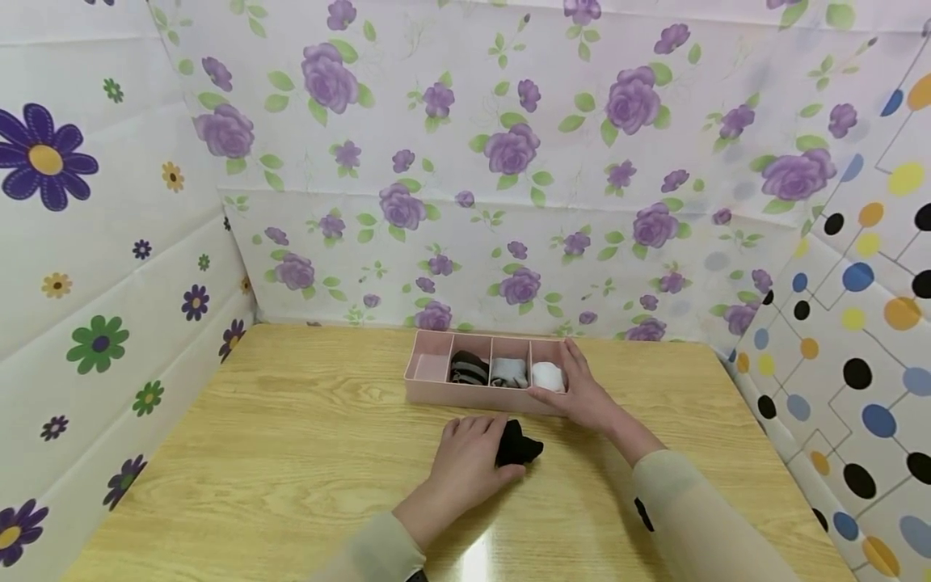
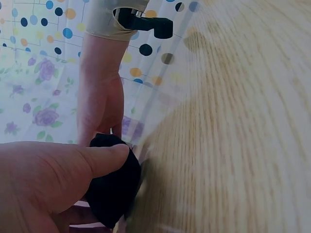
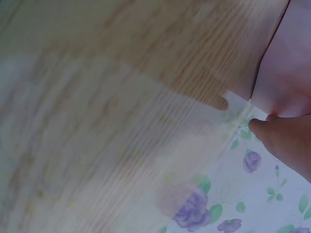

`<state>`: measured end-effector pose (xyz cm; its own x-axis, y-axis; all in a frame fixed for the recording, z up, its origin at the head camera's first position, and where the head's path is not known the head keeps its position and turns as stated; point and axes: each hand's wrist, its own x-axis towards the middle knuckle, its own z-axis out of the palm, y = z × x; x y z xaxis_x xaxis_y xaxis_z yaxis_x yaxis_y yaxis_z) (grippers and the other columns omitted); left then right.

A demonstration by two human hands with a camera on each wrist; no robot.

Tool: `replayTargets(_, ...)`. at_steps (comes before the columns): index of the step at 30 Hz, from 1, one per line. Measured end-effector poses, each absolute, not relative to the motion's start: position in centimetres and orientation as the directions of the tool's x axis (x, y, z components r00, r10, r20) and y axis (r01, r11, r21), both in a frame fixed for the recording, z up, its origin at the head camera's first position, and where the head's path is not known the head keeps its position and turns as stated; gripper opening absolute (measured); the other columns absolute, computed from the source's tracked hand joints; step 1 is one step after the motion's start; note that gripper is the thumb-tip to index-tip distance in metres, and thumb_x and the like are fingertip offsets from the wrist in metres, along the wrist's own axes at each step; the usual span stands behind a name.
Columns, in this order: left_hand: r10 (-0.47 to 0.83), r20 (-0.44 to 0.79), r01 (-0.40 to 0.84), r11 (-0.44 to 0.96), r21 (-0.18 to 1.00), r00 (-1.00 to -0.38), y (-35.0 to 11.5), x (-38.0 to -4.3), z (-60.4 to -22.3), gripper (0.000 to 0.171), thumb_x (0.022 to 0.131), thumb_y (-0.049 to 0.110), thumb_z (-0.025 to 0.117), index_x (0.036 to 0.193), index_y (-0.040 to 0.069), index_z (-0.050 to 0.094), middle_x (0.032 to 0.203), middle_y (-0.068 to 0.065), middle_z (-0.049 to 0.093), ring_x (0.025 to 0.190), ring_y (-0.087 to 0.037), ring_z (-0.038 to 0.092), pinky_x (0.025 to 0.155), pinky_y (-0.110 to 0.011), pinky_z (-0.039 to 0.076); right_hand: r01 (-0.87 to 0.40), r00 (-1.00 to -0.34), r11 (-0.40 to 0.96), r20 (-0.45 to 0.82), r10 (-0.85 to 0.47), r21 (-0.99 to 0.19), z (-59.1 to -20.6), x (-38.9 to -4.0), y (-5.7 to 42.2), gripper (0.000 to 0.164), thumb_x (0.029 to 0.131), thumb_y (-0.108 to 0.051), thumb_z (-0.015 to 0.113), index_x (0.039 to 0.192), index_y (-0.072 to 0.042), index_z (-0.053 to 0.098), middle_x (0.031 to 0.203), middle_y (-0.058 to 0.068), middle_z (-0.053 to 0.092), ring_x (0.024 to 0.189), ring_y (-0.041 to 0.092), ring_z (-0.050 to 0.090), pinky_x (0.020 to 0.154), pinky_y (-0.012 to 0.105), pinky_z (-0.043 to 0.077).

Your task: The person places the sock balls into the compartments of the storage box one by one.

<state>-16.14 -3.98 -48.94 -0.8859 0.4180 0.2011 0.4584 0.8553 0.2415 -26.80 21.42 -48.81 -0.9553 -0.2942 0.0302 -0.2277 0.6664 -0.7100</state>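
Note:
A pink storage box (image 1: 465,394) with a row of compartments stands on the table. My right hand (image 1: 587,396) grips its right end, thumb at the front rim and fingers along the far right side. In the right wrist view only fingers (image 3: 284,138) show, against the box's end wall (image 3: 286,73). My left hand (image 1: 473,457) holds a rolled black sock (image 1: 518,444) in front of the box. Its thumb lies over the sock in the left wrist view, close above the tabletop. Inside the box are a dark striped roll (image 1: 469,368), a grey roll (image 1: 509,372) and a white roll (image 1: 547,376).
The box's leftmost compartment (image 1: 432,365) shows its bare pink floor. The wooden table (image 1: 305,453) reaches back to a rose-patterned sheet (image 1: 465,162). Patterned sheets also hang at the left (image 1: 109,267) and right (image 1: 865,323).

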Motion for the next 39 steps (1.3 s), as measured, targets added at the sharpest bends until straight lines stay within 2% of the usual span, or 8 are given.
replayTargets(4, 0.417, 0.23, 0.464, 0.859, 0.217, -0.879, -4.0, -16.2, -49.2, 0.076, 0.094, 0.055, 0.087, 0.151, 0.01, 0.064, 0.138, -0.01, 0.072, 0.129, -0.034, 0.065, 0.113, -0.06, 0.047, -0.22, -0.958, 0.67, 0.027, -0.286, -0.709, -49.0, -26.9, 21.4, 0.119, 0.104, -0.058, 0.074, 0.177, -0.012, -0.008, 0.184, 0.011, -0.018, 0.163, 0.053, 0.019, 0.119, 0.069, 0.04)
replayTargets(10, 0.416, 0.265, 0.471, 0.86, 0.196, -0.87, -3.9, -16.3, -49.5, 0.063, 0.091, 0.048, 0.091, 0.139, 0.015, 0.068, 0.127, -0.006, 0.075, 0.118, -0.031, 0.068, 0.108, -0.056, 0.05, -0.217, -0.958, 0.666, 0.026, -0.285, -0.714, -49.0, -26.8, 21.4, 0.121, 0.103, -0.058, 0.075, 0.177, -0.011, -0.009, 0.183, 0.011, -0.018, 0.164, 0.053, 0.017, 0.121, 0.069, 0.039)
replayTargets(21, 0.409, 0.288, 0.471, 0.86, 0.195, -0.866, -3.7, -16.7, -49.4, 0.051, 0.088, 0.037, 0.094, 0.13, 0.016, 0.072, 0.121, -0.003, 0.077, 0.11, -0.028, 0.071, 0.103, -0.054, 0.053, -0.223, -0.956, 0.66, 0.03, -0.291, -0.717, -48.7, -26.6, 21.4, 0.123, 0.103, -0.06, 0.074, 0.176, -0.008, -0.01, 0.184, 0.016, -0.016, 0.162, 0.056, 0.017, 0.119, 0.073, 0.038)
replayTargets(27, 0.404, 0.297, 0.477, 0.847, 0.236, -0.865, -4.1, -16.7, -49.1, 0.052, 0.087, 0.034, 0.095, 0.131, 0.016, 0.072, 0.123, -0.004, 0.077, 0.114, -0.029, 0.071, 0.104, -0.054, 0.052, -0.21, -0.96, 0.663, 0.022, -0.279, -0.718, -48.8, -26.7, 21.4, 0.121, 0.103, -0.059, 0.074, 0.177, -0.011, -0.009, 0.184, 0.013, -0.016, 0.163, 0.054, 0.018, 0.121, 0.072, 0.037)
replayTargets(34, 0.402, 0.324, 0.489, 0.834, 0.257, -0.856, -5.1, -16.9, -47.9, 0.062, 0.087, 0.032, 0.095, 0.141, 0.014, 0.07, 0.131, -0.006, 0.076, 0.118, -0.031, 0.07, 0.107, -0.055, 0.051, -0.209, -0.96, 0.65, 0.026, -0.28, -0.731, -48.8, -26.7, 21.3, 0.122, 0.103, -0.057, 0.076, 0.177, -0.01, -0.009, 0.184, 0.014, -0.015, 0.163, 0.054, 0.018, 0.12, 0.071, 0.038)
replayTargets(39, 0.402, 0.332, 0.498, 0.819, 0.285, -0.853, -5.8, -17.0, -46.5, 0.063, 0.087, 0.028, 0.095, 0.143, 0.013, 0.068, 0.135, -0.009, 0.074, 0.123, -0.034, 0.068, 0.111, -0.057, 0.049, -0.206, -0.96, 0.651, 0.023, -0.278, -0.731, -48.9, -26.6, 21.4, 0.122, 0.103, -0.059, 0.075, 0.177, -0.011, -0.009, 0.184, 0.012, -0.016, 0.164, 0.053, 0.016, 0.122, 0.071, 0.036)
